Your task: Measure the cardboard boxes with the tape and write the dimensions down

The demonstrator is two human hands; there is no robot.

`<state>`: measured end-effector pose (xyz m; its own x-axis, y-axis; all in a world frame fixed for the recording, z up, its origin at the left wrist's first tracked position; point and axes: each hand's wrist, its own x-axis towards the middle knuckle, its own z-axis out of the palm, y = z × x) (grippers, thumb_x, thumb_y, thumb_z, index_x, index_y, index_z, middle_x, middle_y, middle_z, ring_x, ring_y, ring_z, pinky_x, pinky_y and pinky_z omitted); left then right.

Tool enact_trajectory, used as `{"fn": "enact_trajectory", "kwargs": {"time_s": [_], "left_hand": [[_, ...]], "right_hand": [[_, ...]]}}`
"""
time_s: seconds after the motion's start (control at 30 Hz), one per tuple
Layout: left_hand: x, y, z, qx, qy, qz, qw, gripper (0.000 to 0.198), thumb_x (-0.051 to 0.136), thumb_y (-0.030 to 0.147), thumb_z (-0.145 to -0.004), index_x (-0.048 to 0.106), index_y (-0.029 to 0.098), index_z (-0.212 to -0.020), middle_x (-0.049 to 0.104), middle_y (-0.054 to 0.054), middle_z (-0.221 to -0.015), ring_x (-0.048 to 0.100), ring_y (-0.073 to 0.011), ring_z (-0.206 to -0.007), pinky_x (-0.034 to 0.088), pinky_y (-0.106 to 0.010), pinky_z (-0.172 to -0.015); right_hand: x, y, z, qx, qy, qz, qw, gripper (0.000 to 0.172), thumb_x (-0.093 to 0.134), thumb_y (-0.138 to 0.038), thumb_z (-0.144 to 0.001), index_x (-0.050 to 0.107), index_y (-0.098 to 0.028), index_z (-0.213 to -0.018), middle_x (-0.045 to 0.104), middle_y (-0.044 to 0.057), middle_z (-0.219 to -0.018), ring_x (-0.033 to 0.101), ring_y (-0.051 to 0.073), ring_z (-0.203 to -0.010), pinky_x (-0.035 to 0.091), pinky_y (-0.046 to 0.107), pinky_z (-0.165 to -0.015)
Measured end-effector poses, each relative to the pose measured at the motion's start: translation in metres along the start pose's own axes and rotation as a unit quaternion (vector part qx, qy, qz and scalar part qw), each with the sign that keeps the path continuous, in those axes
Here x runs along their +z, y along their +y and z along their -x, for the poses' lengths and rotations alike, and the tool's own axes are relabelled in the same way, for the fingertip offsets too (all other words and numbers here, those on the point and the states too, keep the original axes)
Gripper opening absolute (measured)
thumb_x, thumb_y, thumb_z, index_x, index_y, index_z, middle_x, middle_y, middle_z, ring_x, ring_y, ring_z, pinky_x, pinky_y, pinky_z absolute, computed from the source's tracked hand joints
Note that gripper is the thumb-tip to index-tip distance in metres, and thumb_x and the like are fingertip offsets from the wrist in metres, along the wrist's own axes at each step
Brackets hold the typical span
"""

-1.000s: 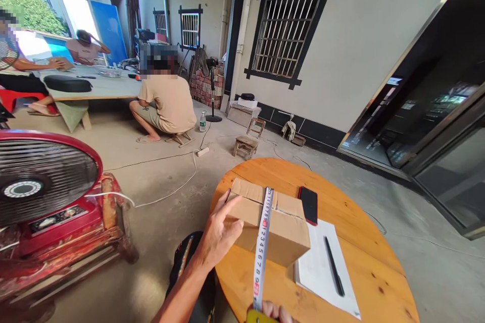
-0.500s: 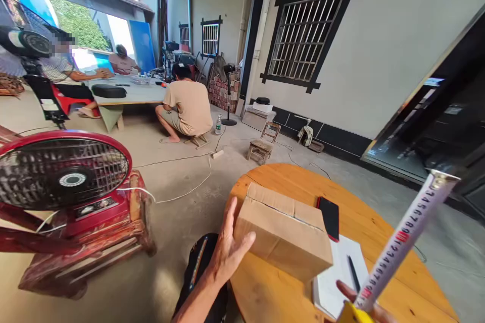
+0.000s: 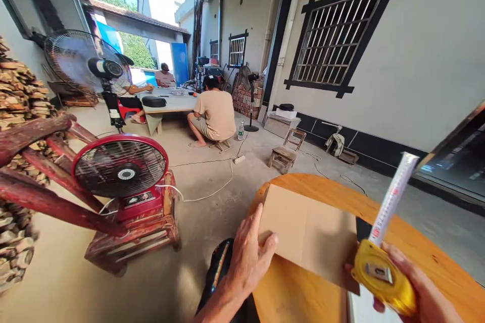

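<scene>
A brown cardboard box [image 3: 306,232] is tilted over the round wooden table [image 3: 291,287], one broad face toward me. My left hand [image 3: 252,252] grips its left end, thumb on the near face and fingers behind. In my right hand [image 3: 409,277] is a yellow tape measure [image 3: 382,275], held close to the box's right end. Its white blade [image 3: 394,197] sticks out upward and slightly right. Behind the box's right end, a dark phone [image 3: 364,229] is mostly hidden. White paper [image 3: 373,305] shows partly below the tape measure.
At left, a red fan [image 3: 123,171] sits on a red wooden chair [image 3: 132,237]. A small wooden chair [image 3: 284,156] stands beyond the table. Cords [image 3: 212,192] cross the floor. People [image 3: 215,111] sit around a low table [image 3: 174,103] farther back.
The box has turned, so a broad face now shows instead of its taped top. My left hand has closed on its end, and the tape measure has come up beside it. The view has shifted left.
</scene>
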<state>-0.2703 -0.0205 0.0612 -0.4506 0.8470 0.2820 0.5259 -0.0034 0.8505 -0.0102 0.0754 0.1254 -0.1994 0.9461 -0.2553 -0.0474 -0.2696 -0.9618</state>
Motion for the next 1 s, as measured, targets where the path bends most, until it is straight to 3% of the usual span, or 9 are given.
{"fn": "enact_trajectory", "kwargs": {"time_s": [0.1,0.23,0.3,0.37,0.5,0.67,0.83,1.0], "left_hand": [[0.008,-0.009,-0.004,0.046,-0.007,-0.013,0.999,0.067,0.054,0.031,-0.087,0.033,0.017,-0.149,0.047,-0.013,-0.147,0.045,-0.0278,-0.134,0.038,-0.045,-0.112],[0.020,-0.023,-0.008,0.090,-0.015,-0.001,0.996,0.059,0.053,0.028,-0.089,0.039,0.021,-0.146,0.042,-0.011,-0.151,0.039,-0.0258,-0.140,0.035,-0.045,-0.115],[0.023,-0.028,-0.009,0.095,-0.026,0.015,0.995,0.056,0.051,0.027,-0.091,0.039,0.023,-0.145,0.040,-0.010,-0.152,0.037,-0.0242,-0.141,0.034,-0.044,-0.116],[0.024,-0.030,-0.010,0.094,-0.034,0.028,0.995,0.054,0.049,0.028,-0.093,0.037,0.023,-0.145,0.037,-0.010,-0.154,0.035,-0.0231,-0.142,0.034,-0.043,-0.116],[0.024,-0.030,-0.010,0.092,-0.026,0.034,0.995,0.050,0.047,0.030,-0.094,0.039,0.023,-0.143,0.039,-0.010,-0.152,0.037,-0.0230,-0.141,0.036,-0.043,-0.115],[0.025,-0.029,-0.012,0.086,-0.008,0.037,0.996,0.043,0.047,0.027,-0.094,0.047,0.024,-0.138,0.047,-0.009,-0.148,0.044,-0.0223,-0.137,0.039,-0.041,-0.112],[0.025,-0.029,-0.018,0.079,0.002,0.052,0.996,0.037,0.044,0.028,-0.096,0.054,0.024,-0.131,0.053,-0.008,-0.143,0.049,-0.0203,-0.132,0.042,-0.038,-0.110],[0.026,-0.030,-0.021,0.068,0.003,0.068,0.995,0.037,0.044,0.029,-0.095,0.057,0.024,-0.130,0.055,-0.008,-0.141,0.050,-0.0200,-0.132,0.041,-0.038,-0.110]], "right_hand": [[0.012,-0.018,-0.015,-0.032,-0.003,0.012,0.999,0.050,0.072,-0.047,-0.075,0.057,-0.017,-0.112,0.072,0.006,-0.080,0.067,0.022,-0.062,0.050,0.028,-0.039],[0.028,-0.019,0.016,-0.015,-0.028,-0.031,0.999,0.056,0.071,-0.050,-0.076,0.055,-0.017,-0.118,0.072,0.013,-0.107,0.071,0.026,-0.073,0.048,0.026,-0.036],[0.039,-0.009,0.040,0.082,-0.068,-0.061,0.992,0.054,0.071,-0.052,-0.077,0.055,-0.018,-0.116,0.072,0.016,-0.110,0.073,0.030,-0.077,0.046,0.025,-0.035],[0.051,0.007,0.058,0.174,-0.121,-0.110,0.971,0.049,0.068,-0.053,-0.079,0.057,-0.017,-0.111,0.074,0.015,-0.101,0.073,0.028,-0.072,0.051,0.027,-0.043],[0.069,0.034,0.061,0.278,-0.174,-0.189,0.926,0.046,0.064,-0.055,-0.081,0.062,-0.012,-0.096,0.075,0.013,-0.083,0.073,0.023,-0.063,0.055,0.030,-0.059],[0.077,0.036,0.050,0.296,-0.197,-0.191,0.915,0.046,0.063,-0.053,-0.082,0.064,-0.011,-0.100,0.073,0.010,-0.075,0.072,0.023,-0.061,0.054,0.031,-0.063],[0.071,0.039,0.053,0.303,-0.176,-0.174,0.920,0.043,0.066,-0.055,-0.079,0.064,-0.013,-0.087,0.073,0.011,-0.075,0.071,0.023,-0.063,0.052,0.029,-0.060],[0.065,0.048,0.058,0.295,-0.148,-0.150,0.932,0.046,0.063,-0.056,-0.081,0.064,-0.012,-0.093,0.073,0.007,-0.069,0.071,0.023,-0.061,0.053,0.031,-0.063]]}}
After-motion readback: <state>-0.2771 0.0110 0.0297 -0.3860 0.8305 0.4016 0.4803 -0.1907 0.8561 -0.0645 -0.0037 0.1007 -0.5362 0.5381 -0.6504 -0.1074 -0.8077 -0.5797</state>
